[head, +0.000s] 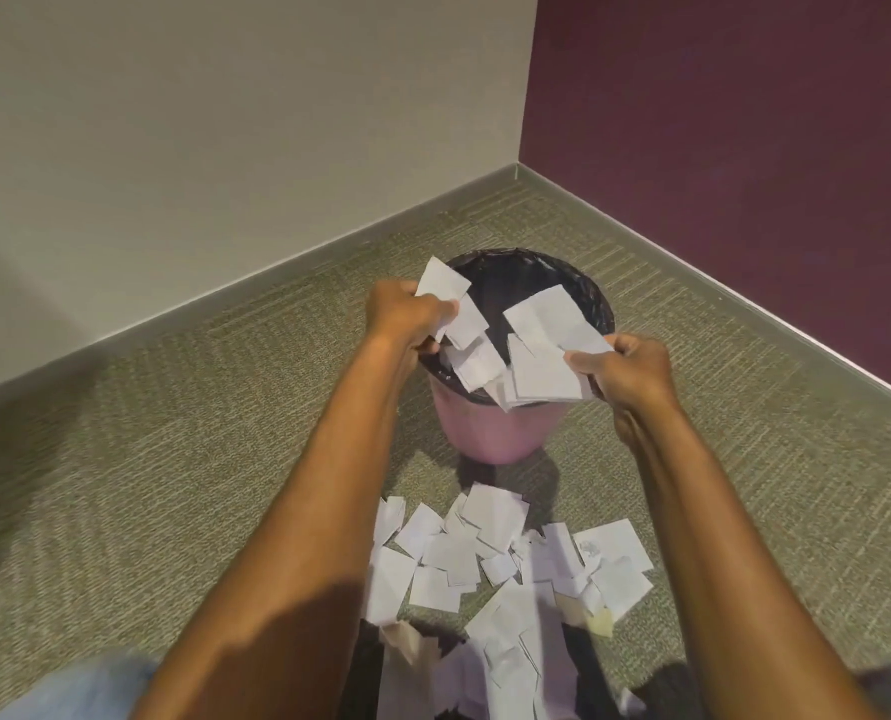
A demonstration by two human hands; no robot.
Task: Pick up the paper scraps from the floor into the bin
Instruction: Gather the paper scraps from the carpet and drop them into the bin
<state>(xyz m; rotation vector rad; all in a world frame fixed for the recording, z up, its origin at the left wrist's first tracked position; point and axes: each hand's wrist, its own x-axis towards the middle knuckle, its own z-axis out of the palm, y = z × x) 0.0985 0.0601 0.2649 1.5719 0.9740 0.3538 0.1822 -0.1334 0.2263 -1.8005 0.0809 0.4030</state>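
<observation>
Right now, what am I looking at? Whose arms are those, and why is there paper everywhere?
The camera sits on a person's head and looks down, so you see their two bare arms reaching forward. The left hand and the right hand each grip a bunch of white paper scraps above a pink bin lined with a black bag. The bin stands on green carpet in a room corner. A pile of scraps lies on the floor in front of the bin, waiting to be picked up.
</observation>
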